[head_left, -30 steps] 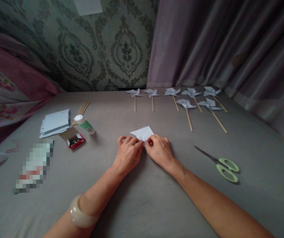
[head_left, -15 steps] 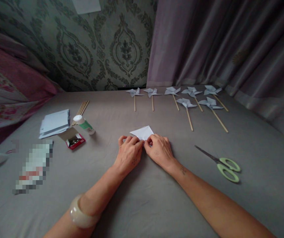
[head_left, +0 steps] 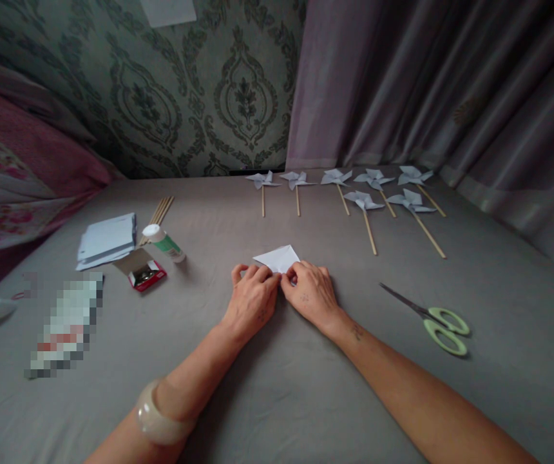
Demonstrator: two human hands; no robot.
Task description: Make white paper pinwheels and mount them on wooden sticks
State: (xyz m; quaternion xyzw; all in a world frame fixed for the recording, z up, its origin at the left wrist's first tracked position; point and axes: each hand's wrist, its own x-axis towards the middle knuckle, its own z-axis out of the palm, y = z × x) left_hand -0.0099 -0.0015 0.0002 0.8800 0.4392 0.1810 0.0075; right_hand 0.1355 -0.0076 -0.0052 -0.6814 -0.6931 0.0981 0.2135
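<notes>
A small white sheet of paper with creases lies at the middle of the grey cloth, its near part covered by my fingers. From the left, my left hand grips the paper's near edge, thumb and fingertips pressed together. Close beside it, my right hand pinches the same edge with curled fingers. The two sets of fingertips almost meet. What lies right under them is hidden.
Several paper pinwheels on sticks lie at the back right. Green-handled scissors are to the right. On the left are stacked paper, wooden sticks, a glue bottle, an opened red box and a blurred-out item.
Hardly anything differs. My right hand has shifted very slightly at the paper's edge; the paper and the things around it stay where they were.
</notes>
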